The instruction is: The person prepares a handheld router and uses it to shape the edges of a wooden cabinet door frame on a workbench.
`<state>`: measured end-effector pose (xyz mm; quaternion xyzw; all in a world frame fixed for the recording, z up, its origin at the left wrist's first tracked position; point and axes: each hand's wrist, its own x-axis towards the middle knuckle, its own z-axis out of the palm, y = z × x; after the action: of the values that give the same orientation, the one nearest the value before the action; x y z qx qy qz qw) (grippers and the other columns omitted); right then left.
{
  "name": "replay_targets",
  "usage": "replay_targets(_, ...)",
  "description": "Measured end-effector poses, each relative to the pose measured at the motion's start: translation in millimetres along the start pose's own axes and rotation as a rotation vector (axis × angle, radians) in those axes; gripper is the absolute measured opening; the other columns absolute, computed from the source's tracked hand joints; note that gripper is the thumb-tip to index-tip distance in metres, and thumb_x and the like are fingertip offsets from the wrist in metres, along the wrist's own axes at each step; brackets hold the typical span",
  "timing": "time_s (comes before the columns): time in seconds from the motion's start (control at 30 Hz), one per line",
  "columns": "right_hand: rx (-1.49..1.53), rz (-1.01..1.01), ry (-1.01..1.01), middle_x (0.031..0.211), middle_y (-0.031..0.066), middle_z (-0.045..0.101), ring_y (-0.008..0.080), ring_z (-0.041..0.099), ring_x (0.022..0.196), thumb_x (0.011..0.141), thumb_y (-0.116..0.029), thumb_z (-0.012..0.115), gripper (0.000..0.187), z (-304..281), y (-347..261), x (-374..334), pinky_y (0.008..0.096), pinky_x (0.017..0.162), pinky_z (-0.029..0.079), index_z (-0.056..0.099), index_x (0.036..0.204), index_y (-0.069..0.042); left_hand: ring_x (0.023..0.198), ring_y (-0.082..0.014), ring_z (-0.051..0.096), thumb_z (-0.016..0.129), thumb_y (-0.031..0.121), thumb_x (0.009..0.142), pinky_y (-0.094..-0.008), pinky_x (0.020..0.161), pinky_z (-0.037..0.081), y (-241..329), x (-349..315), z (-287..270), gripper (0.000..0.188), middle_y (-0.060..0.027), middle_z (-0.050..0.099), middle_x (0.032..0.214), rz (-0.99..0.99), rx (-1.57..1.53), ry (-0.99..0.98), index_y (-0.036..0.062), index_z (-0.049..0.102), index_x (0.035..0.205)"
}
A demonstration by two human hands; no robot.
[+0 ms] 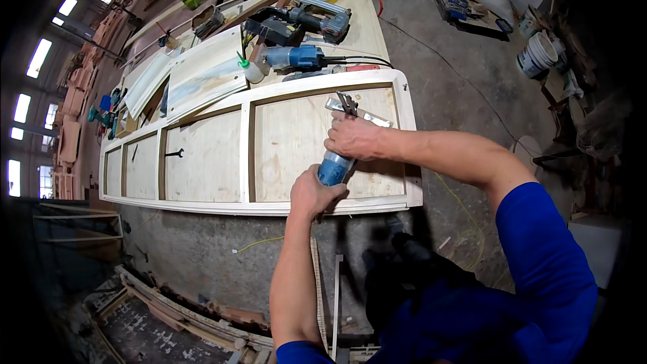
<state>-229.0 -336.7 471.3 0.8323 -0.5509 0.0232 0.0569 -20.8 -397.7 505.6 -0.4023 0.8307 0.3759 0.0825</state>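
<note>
A dim workshop surrounds the bench, with bright windows along its left wall and a grey concrete floor point(445, 81) running beneath everything. A pale wooden bench top point(373, 23) shows beyond a long white frame point(245, 148), whose outer rails and cross dividers look already joined, pale wood filling the bays; whether that wood is fixed to it cannot be told. Loose boards point(205, 71) lie over its far edge, not set into any bay. Above the rightmost bay is a blue and clear-bodied power tool point(331, 170), tilted, its metal plate point(381, 120) on the far end; no fresh cut is visible, so how much work it has left is unclear. The tool sits within both hands: the left hand point(312, 193) is curled round its near, blue end, thumb across the body, while the right hand point(352, 136) has fingers closed about the upper part, just beside the plate. Farther left, a small dark wrench point(174, 154) lies in a middle bay, apart from either hand.
</note>
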Motion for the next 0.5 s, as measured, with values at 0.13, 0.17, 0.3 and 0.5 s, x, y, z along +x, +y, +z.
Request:
replay_targets(0.13, 0.03, 0.064, 0.055, 0.088, 0.006, 0.067, 0.0233, 0.067, 0.095, 0.087, -0.017, 0.061, 0.01, 23.4, -3.4, -10.5, 0.0457, 0.107, 0.039, 0.065, 0.092, -0.009, 0.092, -0.0384, 0.07, 0.084, 0.039, 0.061, -0.0458, 0.082, 0.054, -8.6, 22.6, 8.4, 0.058, -0.0243, 0.072, 0.094, -0.007, 0.054, -0.024, 0.0007, 0.068, 0.101)
replay_targets(0.17, 0.12, 0.042, 0.118, 0.091, 0.007, 0.065, 0.0248, 0.064, 0.098, 0.088, -0.016, 0.061, 0.009, 19.6, -6.2, -12.2, 0.0458, 0.107, 0.04, 0.064, 0.09, -0.008, 0.093, -0.039, 0.069, 0.084, 0.039, 0.063, -0.0462, 0.083, 0.054, -12.7, 23.7, 6.4, 0.056, -0.0239, 0.072, 0.096, 0.006, 0.054, -0.04, 0.0011, 0.068, 0.102)
replay_targets(0.3, 0.584, 0.024, 0.186, 0.088, 0.0106, 0.062, 0.0306, 0.063, 0.088, 0.088, -0.015, 0.061, 0.008, -35.3, -6.8, -61.1, 0.0454, 0.075, 0.053, 0.063, 0.089, -0.007, 0.09, -0.0376, 0.07, 0.089, 0.04, 0.064, -0.0435, 0.082, 0.055, -28.2, 29.5, 12.1, 0.064, -0.0231, 0.072, 0.094, 0.108, 0.04, 0.039, -0.0032, 0.069, 0.105)
replay_targets(0.5, 0.992, 1.028, 0.038, 0.09, 0.0183, 0.068, 0.0338, 0.066, 0.085, 0.103, -0.036, 0.049, 0.038, -63.6, 35.1, -72.2, 0.0446, 0.074, 0.052, 0.063, 0.093, -0.002, 0.11, -0.047, 0.058, 0.084, 0.024, 0.077, -0.0515, 0.098, 0.047, 11.2, 54.0, 29.7, 0.068, -0.0295, 0.061, 0.12, 0.547, 0.027, 0.471, -0.0075, 0.054, 0.129)
